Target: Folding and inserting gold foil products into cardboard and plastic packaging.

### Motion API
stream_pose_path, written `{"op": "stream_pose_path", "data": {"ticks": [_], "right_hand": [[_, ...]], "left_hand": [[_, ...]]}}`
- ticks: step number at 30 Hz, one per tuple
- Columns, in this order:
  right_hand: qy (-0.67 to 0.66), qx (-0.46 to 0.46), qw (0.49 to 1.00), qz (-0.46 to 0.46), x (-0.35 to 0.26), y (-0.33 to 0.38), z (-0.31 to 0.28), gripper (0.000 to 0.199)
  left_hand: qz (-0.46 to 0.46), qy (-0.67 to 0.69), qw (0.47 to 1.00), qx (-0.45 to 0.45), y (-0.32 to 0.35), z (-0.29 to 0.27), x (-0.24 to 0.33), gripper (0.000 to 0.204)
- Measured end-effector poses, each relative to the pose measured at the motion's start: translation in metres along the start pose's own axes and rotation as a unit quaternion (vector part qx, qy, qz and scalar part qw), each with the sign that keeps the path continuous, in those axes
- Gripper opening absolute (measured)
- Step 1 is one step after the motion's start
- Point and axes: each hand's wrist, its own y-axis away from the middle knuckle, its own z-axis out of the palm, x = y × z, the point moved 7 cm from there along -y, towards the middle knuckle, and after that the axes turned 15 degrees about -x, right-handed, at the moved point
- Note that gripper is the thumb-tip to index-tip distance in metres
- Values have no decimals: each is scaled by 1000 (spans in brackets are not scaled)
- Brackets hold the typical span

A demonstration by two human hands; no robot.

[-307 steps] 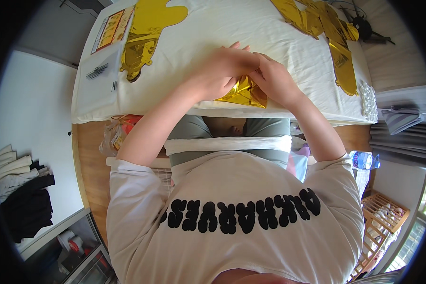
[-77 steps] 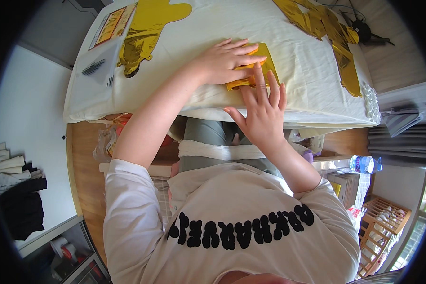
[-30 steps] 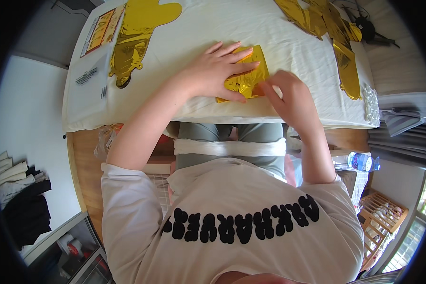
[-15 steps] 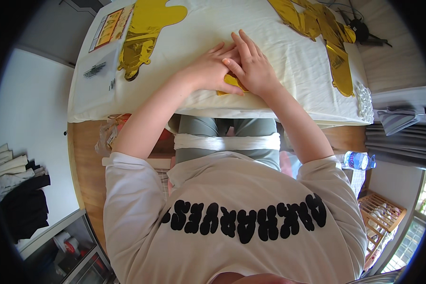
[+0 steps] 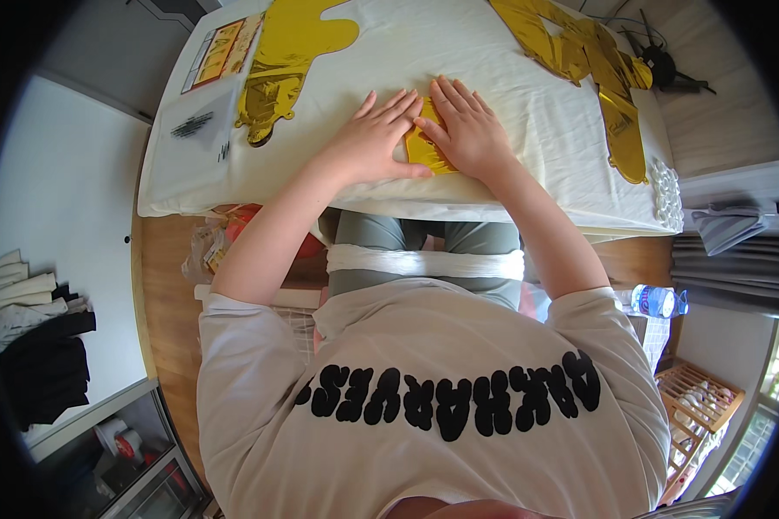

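Note:
Between my hands lies a folded piece of gold foil (image 5: 424,154), flat on the white-covered table (image 5: 337,189) close to its near edge. My left hand (image 5: 379,138) rests palm down over the foil's left side, fingers stretched out. From the right, my right hand (image 5: 467,130) presses flat on the foil, its thumb reaching across toward the left hand. Both hands are open, and much of the foil is hidden under them.
A large flat gold foil balloon (image 5: 277,78) lies at the far left, beside a printed picture sheet (image 5: 223,50) and a clear bag with dark thin pieces (image 5: 192,125). More gold foil (image 5: 619,121) is at the far right, near a black device (image 5: 658,62) and clear beaded items (image 5: 666,195).
My hands have moved apart from overlapping to lying side by side, and slightly nearer to me. More of the gold foil shows between them. The view has shifted a little.

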Motion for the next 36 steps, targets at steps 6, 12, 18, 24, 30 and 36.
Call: {"op": "stream_pose_path", "data": {"ticks": [6, 12, 18, 24, 30, 36], "right_hand": [[-13, -22, 1000, 13, -3, 2, -4, 76], [-9, -1, 998, -58, -21, 9, -21, 66], [-93, -36, 991, -89, -17, 9, -17, 59], [-87, -46, 992, -84, -18, 10, -19, 62], [-73, -73, 991, -82, -16, 10, -16, 80], [-37, -109, 989, -90, -19, 12, -16, 114]], "left_hand": [[15, -10, 999, -29, 4, -7, -2, 124], [17, 1, 1000, -22, 8, -5, -4, 122], [13, 54, 995, 81, 19, -16, -3, 115], [92, 29, 991, 94, 49, -19, 15, 68], [109, -17, 992, 65, 56, -20, 13, 51], [104, 60, 992, 49, 44, -21, -5, 38]]}}
